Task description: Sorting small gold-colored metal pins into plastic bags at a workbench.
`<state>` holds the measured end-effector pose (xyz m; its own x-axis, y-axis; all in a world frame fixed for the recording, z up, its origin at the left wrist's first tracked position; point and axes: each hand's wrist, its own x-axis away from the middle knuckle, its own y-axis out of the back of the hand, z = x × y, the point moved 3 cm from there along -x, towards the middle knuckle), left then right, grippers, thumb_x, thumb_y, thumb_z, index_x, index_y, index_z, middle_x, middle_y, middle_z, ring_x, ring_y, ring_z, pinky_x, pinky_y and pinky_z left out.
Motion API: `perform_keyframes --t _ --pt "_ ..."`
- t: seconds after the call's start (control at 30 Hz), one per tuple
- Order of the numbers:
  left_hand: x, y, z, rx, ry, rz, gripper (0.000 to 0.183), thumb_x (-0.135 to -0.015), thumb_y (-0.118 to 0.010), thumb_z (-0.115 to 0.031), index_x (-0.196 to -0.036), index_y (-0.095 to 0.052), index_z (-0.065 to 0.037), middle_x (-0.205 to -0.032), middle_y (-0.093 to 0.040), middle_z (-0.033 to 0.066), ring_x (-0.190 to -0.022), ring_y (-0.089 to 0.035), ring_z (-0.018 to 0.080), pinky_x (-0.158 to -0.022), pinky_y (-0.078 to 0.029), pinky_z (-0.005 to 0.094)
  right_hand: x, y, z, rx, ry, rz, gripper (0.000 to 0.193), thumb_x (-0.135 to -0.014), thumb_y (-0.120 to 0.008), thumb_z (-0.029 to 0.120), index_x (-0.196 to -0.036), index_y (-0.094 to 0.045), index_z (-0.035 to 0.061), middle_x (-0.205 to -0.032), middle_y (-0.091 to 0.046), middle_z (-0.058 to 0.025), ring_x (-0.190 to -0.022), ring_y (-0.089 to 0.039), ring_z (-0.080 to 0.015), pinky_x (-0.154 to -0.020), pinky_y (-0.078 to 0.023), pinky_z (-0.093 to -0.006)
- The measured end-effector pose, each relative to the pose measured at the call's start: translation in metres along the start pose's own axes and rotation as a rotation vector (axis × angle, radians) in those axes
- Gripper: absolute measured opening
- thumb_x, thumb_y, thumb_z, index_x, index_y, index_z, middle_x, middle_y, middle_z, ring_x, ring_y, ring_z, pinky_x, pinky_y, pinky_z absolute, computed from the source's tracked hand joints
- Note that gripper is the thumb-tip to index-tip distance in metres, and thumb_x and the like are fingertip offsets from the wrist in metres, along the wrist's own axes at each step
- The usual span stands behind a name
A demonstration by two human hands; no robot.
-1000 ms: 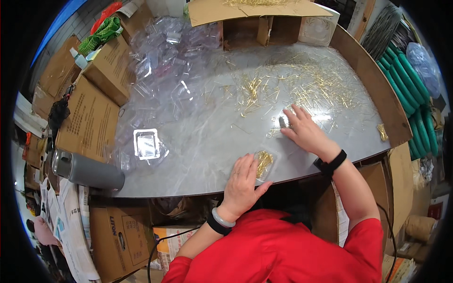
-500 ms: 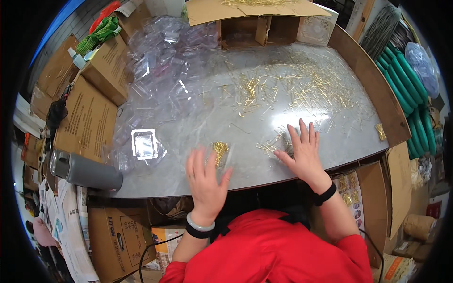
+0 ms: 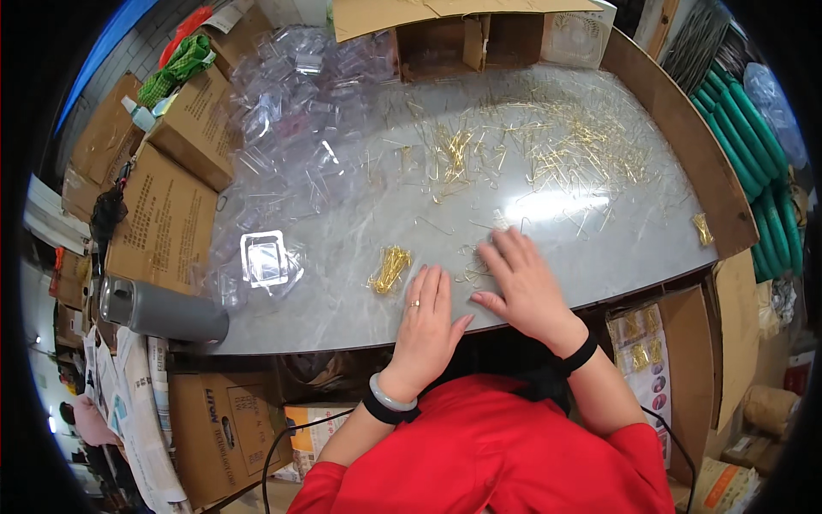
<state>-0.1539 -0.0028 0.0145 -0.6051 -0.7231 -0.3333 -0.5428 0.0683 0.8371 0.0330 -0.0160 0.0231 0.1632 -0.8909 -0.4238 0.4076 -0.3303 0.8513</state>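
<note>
My left hand [image 3: 428, 321] lies flat on the grey table near its front edge, fingers stretched forward and a bangle at the wrist. Just beyond its fingertips is a small heap of gold wire hooks [image 3: 391, 269]. To the right, my right hand [image 3: 524, 287] is open, palm down, its fingers spread over a few thin gold hooks [image 3: 471, 265]. Those hooks are partly hidden under the fingers. Neither hand grips anything that shows.
Clear plastic packs [image 3: 291, 146] pile up on the left. Many loose gold hooks [image 3: 582, 146] are scattered at the back right. A grey bottle [image 3: 163, 310] lies at the left edge. A small gold bundle [image 3: 702, 229] sits by the wooden rim [image 3: 685, 141].
My left hand has moved right, away from the heap of gold hooks. My right hand has shifted left and slightly nearer, covering part of the few hooks. The hands are closer together.
</note>
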Motion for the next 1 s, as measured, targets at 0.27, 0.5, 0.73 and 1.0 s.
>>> perform_keyframes --t 0.27,0.5,0.73,1.0 --pt "-0.008 -0.003 0.008 -0.049 0.016 0.033 0.082 -0.089 -0.075 -0.028 -0.147 -0.033 0.013 -0.152 -0.034 0.0297 -0.144 -0.030 0.0478 -0.119 -0.028 0.0522 0.002 -0.005 -0.007 -0.249 0.216 0.119 0.041 -0.089 -0.071 0.017 -0.126 -0.060 0.0030 -0.136 -0.058 -0.0154 -0.131 -0.053 -0.0367 -0.110 -0.044 -0.0444" --pt "-0.011 -0.006 0.008 -0.099 -0.014 0.049 0.081 -0.089 -0.075 -0.030 -0.147 -0.036 0.010 -0.150 -0.039 0.0277 -0.143 -0.035 0.0442 -0.119 -0.027 0.0536 -0.021 0.029 0.002 -0.301 0.024 0.084 0.033 -0.090 -0.068 0.014 -0.119 -0.062 0.0006 -0.122 -0.063 -0.0192 -0.115 -0.059 -0.0381 -0.097 -0.050 -0.0464" --pt "-0.011 -0.005 0.006 -0.070 -0.030 -0.033 0.074 -0.088 -0.074 -0.030 -0.144 -0.043 0.008 -0.146 -0.046 0.0250 -0.139 -0.040 0.0416 -0.119 -0.029 0.0540 -0.111 -0.022 -0.018 0.044 0.202 0.325 0.021 -0.089 -0.067 0.020 -0.099 -0.062 0.0026 -0.099 -0.065 -0.0143 -0.087 -0.066 -0.0374 -0.075 -0.054 -0.0475" --pt "-0.006 -0.006 0.007 -0.057 -0.018 -0.070 0.074 -0.088 -0.075 -0.030 -0.144 -0.043 0.008 -0.144 -0.047 0.0247 -0.137 -0.042 0.0408 -0.118 -0.030 0.0526 -0.116 -0.030 -0.026 -0.052 0.299 0.347 0.005 -0.089 -0.057 0.006 -0.092 -0.061 0.0062 -0.096 -0.061 -0.0145 -0.095 -0.063 -0.0363 -0.082 -0.051 -0.0457"
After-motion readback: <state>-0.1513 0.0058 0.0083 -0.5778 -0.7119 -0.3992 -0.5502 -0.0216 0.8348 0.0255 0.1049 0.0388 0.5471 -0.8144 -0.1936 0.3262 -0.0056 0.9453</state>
